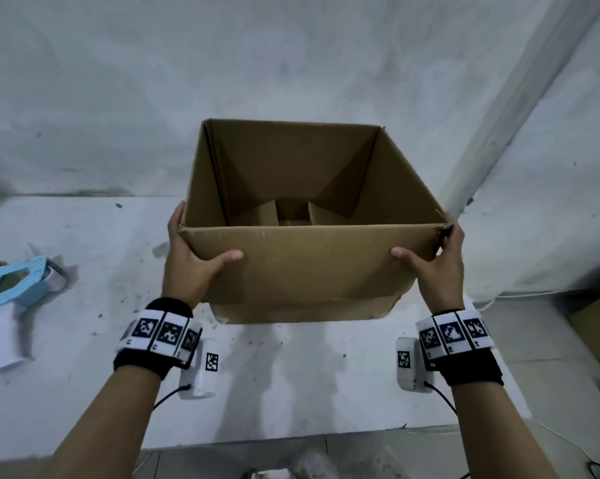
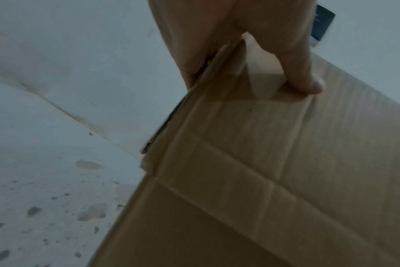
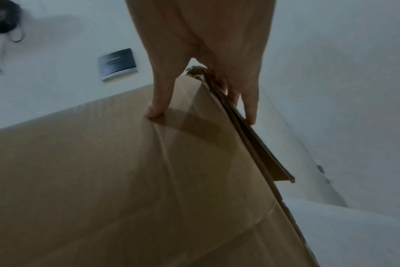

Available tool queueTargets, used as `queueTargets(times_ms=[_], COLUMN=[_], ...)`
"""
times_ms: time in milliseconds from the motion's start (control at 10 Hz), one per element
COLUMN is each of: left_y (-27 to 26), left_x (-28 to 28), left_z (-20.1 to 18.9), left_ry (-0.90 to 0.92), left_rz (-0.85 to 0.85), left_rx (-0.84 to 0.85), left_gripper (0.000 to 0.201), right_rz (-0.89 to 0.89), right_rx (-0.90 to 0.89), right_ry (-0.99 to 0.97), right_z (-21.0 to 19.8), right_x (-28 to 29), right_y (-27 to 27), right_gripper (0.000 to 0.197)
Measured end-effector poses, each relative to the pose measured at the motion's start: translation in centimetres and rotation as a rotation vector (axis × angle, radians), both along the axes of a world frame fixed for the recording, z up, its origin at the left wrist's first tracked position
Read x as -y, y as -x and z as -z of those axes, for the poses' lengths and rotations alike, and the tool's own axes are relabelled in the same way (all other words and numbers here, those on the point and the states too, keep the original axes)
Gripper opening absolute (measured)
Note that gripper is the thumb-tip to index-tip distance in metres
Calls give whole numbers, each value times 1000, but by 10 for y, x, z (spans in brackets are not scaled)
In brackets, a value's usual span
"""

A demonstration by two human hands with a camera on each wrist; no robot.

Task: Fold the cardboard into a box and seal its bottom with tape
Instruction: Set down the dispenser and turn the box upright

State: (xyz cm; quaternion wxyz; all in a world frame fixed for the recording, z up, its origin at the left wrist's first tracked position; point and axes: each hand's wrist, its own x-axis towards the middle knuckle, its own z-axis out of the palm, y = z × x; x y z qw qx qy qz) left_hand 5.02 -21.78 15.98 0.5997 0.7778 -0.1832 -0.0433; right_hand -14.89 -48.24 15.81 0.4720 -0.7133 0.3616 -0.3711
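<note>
Both hands grip the open cardboard box above the bench: left hand and right hand clasp its near corners. Only the head view shows the tape dispenser by the left edge.

My left hand hides its fingers behind the box; my right hand likewise. The tape dispenser is cropped at the left edge. Both wrist views blur.
</note>
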Motion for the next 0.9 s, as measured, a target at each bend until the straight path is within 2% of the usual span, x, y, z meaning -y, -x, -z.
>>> queueTargets(times_ms=[200,300,500,700,800,900], left_y=[-16,-35,-73,-69,-58,-47], left_x=[47,58,78,74,57,51], left_z=[1,-1,1,5,-4,-9], left_ry=[7,-2,-80,-124,-206,-207], left_rz=[113,99,113,97,79,51], left_rx=[8,-10,-71,-73,11,57], left_gripper=[102,98,94,94,89,80], right_rz=[88,62,94,64,82,72], right_rx=[58,45,-25,-161,-192,-227], right_ry=[-3,-3,-45,-56,64,237], right_z=[-5,-7,-12,-15,-33,-40], right_x=[37,44,68,77,60,42], right_y=[-21,-42,-79,-68,-62,-65], right_gripper=[93,93,86,92,100,91])
